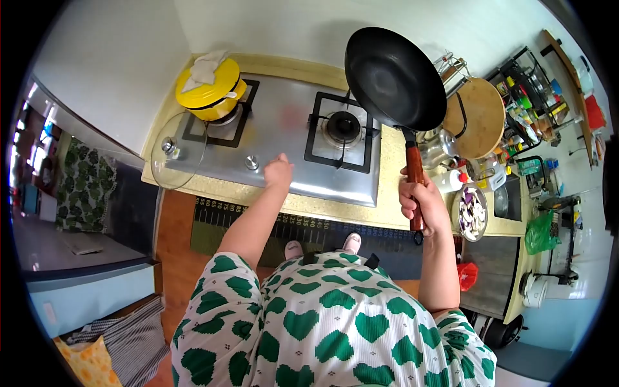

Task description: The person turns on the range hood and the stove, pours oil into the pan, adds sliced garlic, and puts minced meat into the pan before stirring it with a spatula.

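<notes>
My right hand (423, 201) is wrapped round the reddish wooden handle of a black frying pan (394, 77). The pan is lifted, with its inside facing me, beside the right burner (343, 128). My left hand (278, 172) is closed over the front part of the steel gas stove (290, 116), right of a silver knob (251, 162). What it holds, if anything, is hidden. A yellow lidded pot (209, 90) with a white cloth (205, 69) on top sits on the left burner.
A glass lid (177, 155) lies at the stove's left front corner. Right of the stove are a bowl of cut eggplant (472, 213), a white bottle with a red cap (449, 181), a metal kettle (440, 149), a round wooden board (478, 116) and a spice rack (523, 97).
</notes>
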Motion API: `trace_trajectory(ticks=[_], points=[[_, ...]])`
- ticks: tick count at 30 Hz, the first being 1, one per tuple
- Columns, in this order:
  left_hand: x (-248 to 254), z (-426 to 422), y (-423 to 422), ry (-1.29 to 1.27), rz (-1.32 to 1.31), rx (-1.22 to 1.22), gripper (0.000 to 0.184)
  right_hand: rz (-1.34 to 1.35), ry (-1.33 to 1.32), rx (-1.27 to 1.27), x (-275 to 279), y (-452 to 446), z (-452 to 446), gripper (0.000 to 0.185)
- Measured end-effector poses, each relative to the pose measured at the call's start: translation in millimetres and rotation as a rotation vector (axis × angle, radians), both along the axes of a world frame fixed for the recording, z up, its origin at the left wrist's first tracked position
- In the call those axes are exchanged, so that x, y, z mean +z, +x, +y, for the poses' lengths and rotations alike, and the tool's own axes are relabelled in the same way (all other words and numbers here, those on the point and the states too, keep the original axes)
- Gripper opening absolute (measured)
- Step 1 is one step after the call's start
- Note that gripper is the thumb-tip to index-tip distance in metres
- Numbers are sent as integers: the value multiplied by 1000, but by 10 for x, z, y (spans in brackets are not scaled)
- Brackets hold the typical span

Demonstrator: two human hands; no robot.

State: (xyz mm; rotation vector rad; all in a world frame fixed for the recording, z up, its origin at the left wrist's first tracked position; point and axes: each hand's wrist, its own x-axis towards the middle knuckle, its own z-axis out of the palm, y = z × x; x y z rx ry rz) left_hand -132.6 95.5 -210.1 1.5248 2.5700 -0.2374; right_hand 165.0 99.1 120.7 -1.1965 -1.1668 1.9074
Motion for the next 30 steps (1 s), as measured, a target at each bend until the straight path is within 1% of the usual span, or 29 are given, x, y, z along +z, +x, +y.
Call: trace_trajectory(ticks=[4,7,8,14,22,30], points=[[107,55,-39,-40,-109,54,51,8,10,0,76,45,-28,36],[153,50,-58,-13,-140,55,51,5,10,-9,125,21,-68,36],[160,46,-50,-16,-143,60,51,11,3,35,120,60,-45,39],[191,29,-43,4,-175,95,48,8,11,59,124,44,-45,39],[174,28,-42,42,-181,103,48,-2,16,63,134,14,-38,39],[189,44,-39,22,-194,103,48,9,-11,70,78,-11,-21,38]])
